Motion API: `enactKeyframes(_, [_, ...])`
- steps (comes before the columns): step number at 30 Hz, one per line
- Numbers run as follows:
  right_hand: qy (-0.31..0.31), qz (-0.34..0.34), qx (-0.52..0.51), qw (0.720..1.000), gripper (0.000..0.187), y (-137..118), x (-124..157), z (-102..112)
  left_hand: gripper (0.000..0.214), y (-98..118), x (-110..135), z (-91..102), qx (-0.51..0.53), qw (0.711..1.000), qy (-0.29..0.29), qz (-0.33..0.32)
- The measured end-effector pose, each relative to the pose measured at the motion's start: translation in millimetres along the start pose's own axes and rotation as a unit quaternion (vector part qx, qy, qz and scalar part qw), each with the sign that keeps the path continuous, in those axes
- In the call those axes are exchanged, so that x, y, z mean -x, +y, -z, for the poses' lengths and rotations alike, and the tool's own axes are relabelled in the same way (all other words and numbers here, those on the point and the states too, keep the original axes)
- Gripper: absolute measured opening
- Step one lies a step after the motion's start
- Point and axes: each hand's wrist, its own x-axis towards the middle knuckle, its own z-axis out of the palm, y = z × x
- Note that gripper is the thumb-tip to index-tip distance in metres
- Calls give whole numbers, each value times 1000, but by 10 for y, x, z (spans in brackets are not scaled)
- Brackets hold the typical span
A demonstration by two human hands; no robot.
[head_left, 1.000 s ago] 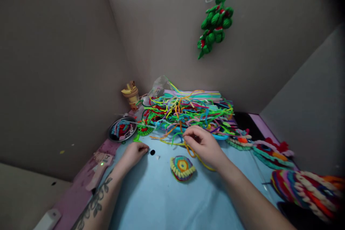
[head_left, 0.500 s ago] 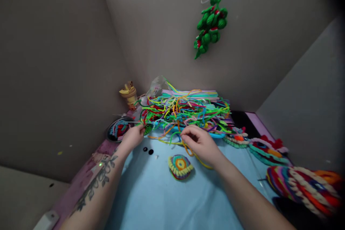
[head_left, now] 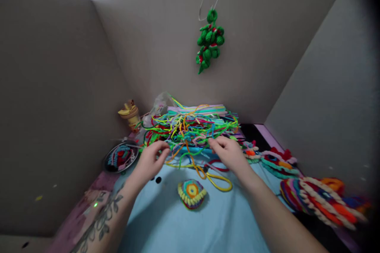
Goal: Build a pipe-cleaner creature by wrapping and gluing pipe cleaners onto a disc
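Head camera: The left hand (head_left: 154, 161) has moved from beside the round dish (head_left: 130, 162) to the front edge of the strand pile (head_left: 192, 124), above the blue tray (head_left: 204, 150). Its fingers are bent toward the thumb; whether a strand is pinched between them cannot be determined. The right hand (head_left: 227, 153) has moved off the orange strand (head_left: 194, 163) and is now at the front right of the pile. Its fingers are curled, with thumb and index close together; whether they grip anything cannot be determined.

The yellow loop (head_left: 220, 184), previously beneath the right hand, now lies exposed on the blue cloth (head_left: 184, 229). The round eye-like piece (head_left: 192, 193) remains on the cloth, nearer the wearer than the loop and untouched. A black disc (head_left: 158, 180) lies just beside the left wrist.

Assessment: with both hands at the pile, attention appears to be on the strands, not the eye-like piece or disc.
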Motion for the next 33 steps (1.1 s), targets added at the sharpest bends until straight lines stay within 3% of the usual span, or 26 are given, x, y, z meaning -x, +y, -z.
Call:
enactKeyframes(3, [-15,11,0,1000,38,52,-23,72,28,199,-268,-156,8,982,-92,-163])
enactKeyframes(5, [-73,22,6,997,32,55,-15,42,32,169,-491,-276,-76,969,-126,-199])
enactKeyframes(9, [-154,57,71,984,25,133,-120,-116,38,-122,-912,-423,-245,936,-161,-195])
enactKeyframes(13, [-235,50,175,955,29,318,-507,-223,43,-396,-1217,-410,-319,915,-136,-206])
enactKeyframes(17, [-314,39,324,891,45,383,-960,-240,43,-531,-1435,-380,-356,904,-107,-212])
enactKeyframes(20, [-322,33,400,857,58,358,-1218,-182,44,-584,-1586,-329,-352,905,-107,-211])
enactKeyframes(26, [-286,75,397,869,64,330,-1557,11,47,-732,-1920,-165,-268,934,-162,-170])
enactKeyframes(33, [-320,75,386,862,59,308,-1708,63,47,-857,-2074,-183,-201,947,-198,-155])
